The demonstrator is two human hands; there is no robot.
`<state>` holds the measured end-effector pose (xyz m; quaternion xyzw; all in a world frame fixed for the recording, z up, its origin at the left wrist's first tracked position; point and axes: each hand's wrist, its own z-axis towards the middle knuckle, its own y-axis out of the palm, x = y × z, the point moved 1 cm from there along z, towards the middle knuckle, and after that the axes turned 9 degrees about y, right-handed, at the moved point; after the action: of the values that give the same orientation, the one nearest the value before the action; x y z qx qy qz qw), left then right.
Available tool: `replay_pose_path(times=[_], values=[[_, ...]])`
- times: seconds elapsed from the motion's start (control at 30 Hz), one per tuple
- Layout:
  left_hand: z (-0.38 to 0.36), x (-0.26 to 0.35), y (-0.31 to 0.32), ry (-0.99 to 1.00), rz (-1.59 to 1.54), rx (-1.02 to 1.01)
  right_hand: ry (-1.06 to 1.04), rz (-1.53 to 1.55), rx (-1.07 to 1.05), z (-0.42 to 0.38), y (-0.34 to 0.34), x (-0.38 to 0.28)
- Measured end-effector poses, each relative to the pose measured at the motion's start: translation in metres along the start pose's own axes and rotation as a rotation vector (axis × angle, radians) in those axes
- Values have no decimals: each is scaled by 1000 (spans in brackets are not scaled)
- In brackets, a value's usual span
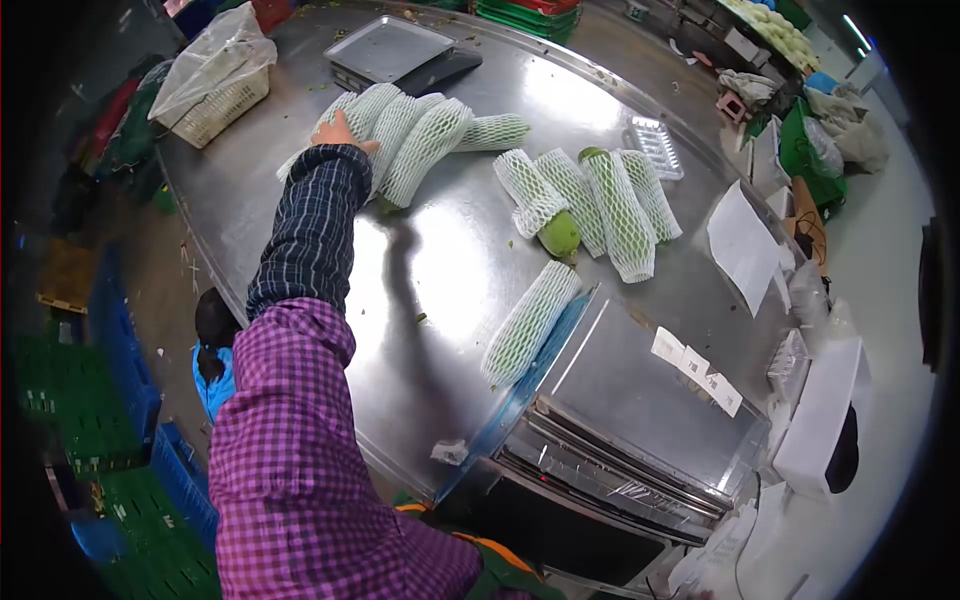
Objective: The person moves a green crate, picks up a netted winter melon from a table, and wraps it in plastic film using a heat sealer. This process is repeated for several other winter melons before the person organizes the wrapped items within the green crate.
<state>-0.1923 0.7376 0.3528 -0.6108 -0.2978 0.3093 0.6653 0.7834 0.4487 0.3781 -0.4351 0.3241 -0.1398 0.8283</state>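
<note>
My left hand (342,132), at the end of a purple checked sleeve and a dark plaid cuff, reaches to the far left group of green gourds in white foam netting. Its fingers curl over one net-wrapped gourd (340,104), partly hidden by the hand, with the thumb out to the right. Beside it lie more wrapped gourds (428,150), close together. To the right is a second group of wrapped gourds (618,215); one gourd (560,235) there pokes bare out of its net. Another wrapped gourd (530,325) lies nearer, by the machine. My right hand is out of view.
The metal table (450,270) carries a scale (390,50) at the back and a white basket (215,105) with a plastic bag at left. A wrapping machine (640,400) stands at the near right, with paper sheets (745,245) beyond. Green and blue crates (80,400) are on the floor.
</note>
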Motion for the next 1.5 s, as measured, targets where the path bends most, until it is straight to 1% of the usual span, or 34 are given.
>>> replay_pose_path(times=[0.03,0.07,0.13,0.17,0.27,0.3,0.33,0.37,0.4,0.43,0.47,0.5,0.53,0.57,0.6,0.63,0.7,0.73,0.77,0.8,0.83,0.9,0.97,1.03,1.1,1.17,1.2,1.23,1.3,1.33,1.37,1.4,1.43,1.5], values=[[3,-2,2,4,-7,-1,63,38,-63,6,10,-6],[7,-8,2,-6,-69,-27,62,39,-59,9,17,-19],[5,-20,0,12,-141,-44,86,307,-146,12,34,-50],[8,-27,5,9,-141,-35,86,316,-148,11,41,-65],[9,-58,44,-151,-540,175,69,247,-259,13,49,-106],[7,-83,63,-32,-830,-3,68,251,-257,20,53,-106],[-23,-78,50,-117,-1200,-113,50,373,-343,30,63,-103],[-55,-73,37,-265,-1541,-211,34,493,-424,33,71,-101],[-97,-52,22,-116,-2096,-222,-10,553,-403,31,76,-114],[-121,-48,21,-70,-2182,-189,-51,608,-379,29,81,-136],[-146,-45,20,1,-2217,-241,3,590,-478,28,81,-156],[-172,-31,9,143,-2248,-304,60,568,-576,26,80,-180],[-196,-15,0,168,-2234,-304,4,694,-644,19,87,-211],[-217,0,-7,187,-2219,-322,-56,742,-715,8,85,-248],[-231,14,-9,178,-2220,-395,-107,781,-762,-2,83,-286],[-246,30,-10,226,-2183,-523,-123,854,-932,-2,93,-304],[-278,66,-25,332,-2077,-736,6,906,-1174,-15,90,-352],[-293,84,-35,398,-2002,-815,-46,1009,-1323,-16,95,-362],[-305,105,-44,471,-1929,-876,-96,1104,-1412,-15,107,-366],[-317,129,-54,627,-1870,-916,-115,1157,-1445,-14,110,-371],[-321,146,-53,764,-1721,-931,-137,1210,-1483,-15,109,-370],[-334,181,-71,1117,-1251,-788,-108,1167,-1419,-11,101,-359],[-367,211,-89,1246,-1140,-876,-90,1128,-1375,-6,104,-338],[-383,228,-75,1307,-1157,-850,-75,978,-1166,-1,113,-310],[-400,233,-73,1547,-834,-475,-65,989,-1147,-2,108,-283],[-409,231,-74,1503,-841,-518,-178,769,-1102,1,105,-259],[-412,227,-75,1482,-871,-472,-371,656,-875,2,104,-251],[-415,221,-76,1459,-900,-423,-370,660,-879,4,101,-243],[-419,197,-83,1276,-929,-366,-296,635,-786,7,89,-225],[-419,182,-87,1131,-897,-339,-296,640,-787,8,81,-213],[-420,164,-90,984,-864,-311,-420,403,-635,8,71,-199],[-422,146,-90,929,-707,-311,-536,169,-472,6,63,-190],[-425,132,-88,871,-552,-310,-553,186,-412,-2,60,-185],[-445,126,-78,880,-532,-315,-485,201,-484,-17,65,-190]])
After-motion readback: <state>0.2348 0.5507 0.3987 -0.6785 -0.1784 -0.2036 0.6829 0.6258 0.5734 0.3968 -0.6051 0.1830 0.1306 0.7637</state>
